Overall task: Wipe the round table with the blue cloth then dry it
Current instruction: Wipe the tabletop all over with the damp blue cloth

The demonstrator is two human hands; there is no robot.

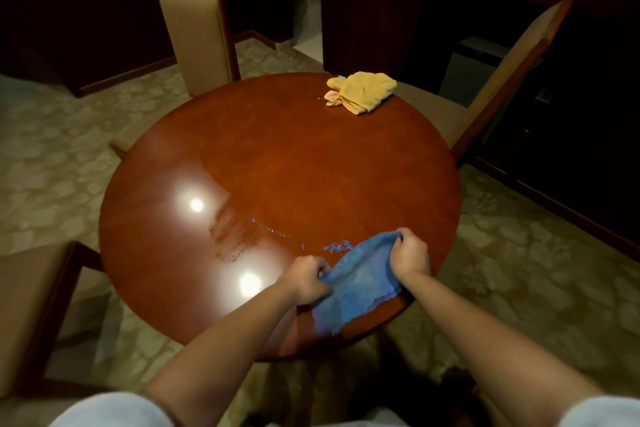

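Observation:
A round, glossy red-brown wooden table point(277, 156) fills the middle of the view. A blue cloth point(360, 284) is stretched over its near edge, held between both hands. My left hand point(306, 282) grips the cloth's left end. My right hand point(410, 253) grips the bunched right end, slightly farther in. A wet streaked patch point(232, 236) shows on the tabletop to the left of the hands. A crumpled yellow cloth point(362, 91) lies at the table's far edge.
Three tan upholstered chairs stand around the table: one at the far left point(194, 35), one at the far right point(502, 80), one at the near left point(31, 308). Patterned carpet point(519, 270) surrounds it. Dark wooden furniture point(571, 135) lines the right wall.

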